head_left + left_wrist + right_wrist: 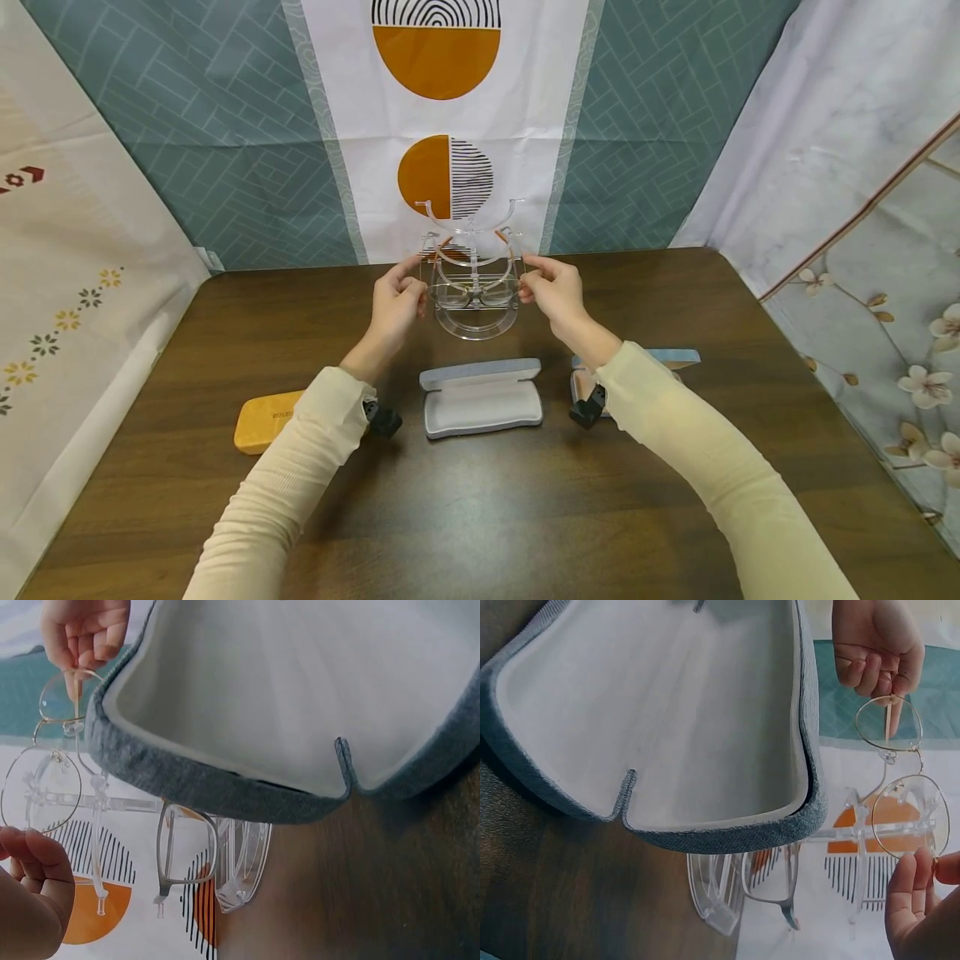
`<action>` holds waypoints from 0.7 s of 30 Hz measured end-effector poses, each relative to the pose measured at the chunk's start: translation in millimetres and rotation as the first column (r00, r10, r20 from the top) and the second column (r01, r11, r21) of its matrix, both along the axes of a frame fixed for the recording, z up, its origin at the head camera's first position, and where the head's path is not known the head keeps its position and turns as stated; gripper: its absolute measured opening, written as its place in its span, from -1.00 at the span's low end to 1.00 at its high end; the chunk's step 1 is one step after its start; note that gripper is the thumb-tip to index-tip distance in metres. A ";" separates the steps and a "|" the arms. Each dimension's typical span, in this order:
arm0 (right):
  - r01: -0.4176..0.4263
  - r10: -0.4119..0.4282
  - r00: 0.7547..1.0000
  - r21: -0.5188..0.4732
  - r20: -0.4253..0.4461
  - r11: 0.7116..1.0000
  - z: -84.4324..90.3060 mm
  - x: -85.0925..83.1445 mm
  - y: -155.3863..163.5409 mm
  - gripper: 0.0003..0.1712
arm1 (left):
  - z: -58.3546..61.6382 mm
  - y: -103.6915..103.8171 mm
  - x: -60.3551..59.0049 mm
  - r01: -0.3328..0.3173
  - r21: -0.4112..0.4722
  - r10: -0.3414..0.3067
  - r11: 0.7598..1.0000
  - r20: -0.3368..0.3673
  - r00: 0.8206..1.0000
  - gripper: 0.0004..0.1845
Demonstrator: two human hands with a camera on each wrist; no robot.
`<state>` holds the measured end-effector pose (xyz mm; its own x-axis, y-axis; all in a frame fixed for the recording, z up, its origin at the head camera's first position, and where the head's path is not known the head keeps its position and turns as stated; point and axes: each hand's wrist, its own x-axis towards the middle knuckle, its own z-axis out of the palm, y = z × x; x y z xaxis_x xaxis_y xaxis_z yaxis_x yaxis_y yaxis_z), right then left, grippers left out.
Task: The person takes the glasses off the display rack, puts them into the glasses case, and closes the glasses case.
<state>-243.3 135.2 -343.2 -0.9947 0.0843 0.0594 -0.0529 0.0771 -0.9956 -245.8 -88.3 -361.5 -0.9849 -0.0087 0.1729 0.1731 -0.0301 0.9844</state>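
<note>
Now both hands work level: the left hand (395, 302) and right hand (551, 287) each pinch an end of the round wire glasses (475, 293), held at the clear stand (474, 267); even, gentle grip seems wisest.

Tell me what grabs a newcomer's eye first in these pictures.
Both hands, left hand and right hand, pinch a pair of thin gold-rimmed glasses at the clear acrylic stand at the table's far middle. In front of it lies an open grey glasses case, and an orange case lies at the left.
</note>
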 end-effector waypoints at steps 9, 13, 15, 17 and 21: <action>-0.012 0.012 1.000 -0.025 -0.005 1.000 -0.2 8.1 1.4 -0.59 | 0.7 1.2 10.6 -0.003 0.035 0.004 0.999 -0.020 1.000 -0.48; -0.021 0.021 1.000 -0.033 -0.005 0.999 -0.2 11.1 1.2 -0.58 | 0.7 1.2 14.7 -0.011 0.057 0.013 0.998 -0.034 0.999 -0.47; -0.028 0.027 1.000 -0.032 -0.007 0.999 0.4 13.1 1.6 -0.57 | 1.4 0.9 17.2 -0.007 0.057 0.009 0.998 -0.039 0.999 -0.47; -0.033 0.033 0.999 -0.039 -0.010 0.999 1.3 15.4 2.2 -0.57 | 2.0 0.7 19.3 -0.002 0.057 0.004 0.998 -0.041 0.999 -0.47; -0.051 0.051 0.999 -0.046 -0.021 0.998 2.8 19.9 4.2 -0.57 | 3.5 0.3 23.1 0.006 0.054 -0.004 0.999 -0.046 0.999 -0.47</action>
<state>-223.4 139.4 -340.4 -0.9964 0.0366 0.0762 -0.0753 0.0277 -0.9968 -222.6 -88.0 -358.0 -0.9759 -0.0143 0.2176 0.2180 -0.0836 0.9724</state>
